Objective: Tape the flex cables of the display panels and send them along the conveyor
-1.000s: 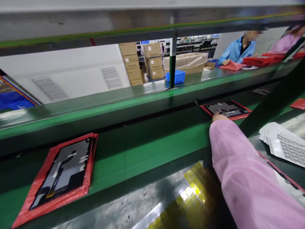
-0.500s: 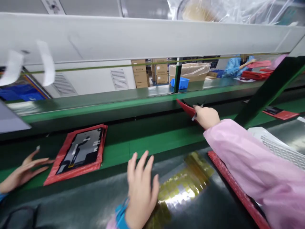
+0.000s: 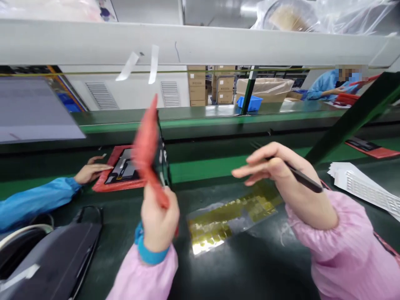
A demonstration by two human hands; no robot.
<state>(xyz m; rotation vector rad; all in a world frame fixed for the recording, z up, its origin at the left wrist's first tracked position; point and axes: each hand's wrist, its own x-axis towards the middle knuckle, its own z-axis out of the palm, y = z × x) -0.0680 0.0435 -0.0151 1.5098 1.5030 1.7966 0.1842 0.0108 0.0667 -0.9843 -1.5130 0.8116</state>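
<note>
My left hand (image 3: 160, 218), with a blue band at its wrist, grips a red bubble-wrap pouch (image 3: 146, 141) and a dark flat screen panel (image 3: 163, 160) together. They stand on edge, blurred by motion. To the right, my right hand (image 3: 281, 175) hovers above the bench with black tweezers (image 3: 304, 179) tucked in it, index and other fingers stretched out to the left. Below and between my hands lies a clear sheet of yellow-amber film stickers (image 3: 231, 221).
At left, a co-worker's hand (image 3: 90, 171) touches another red pouch with a panel (image 3: 123, 168) on the green strip. A dark grey bag-like object (image 3: 59, 254) lies front left. White sticker sheets (image 3: 365, 183) lie at right. A slanted green post (image 3: 350, 112) rises there.
The red pouch at my right hand's far reach is now in my left hand, raised at left. My right hand has drawn back with the tweezers. The co-worker's hand now touches the other pouch.
</note>
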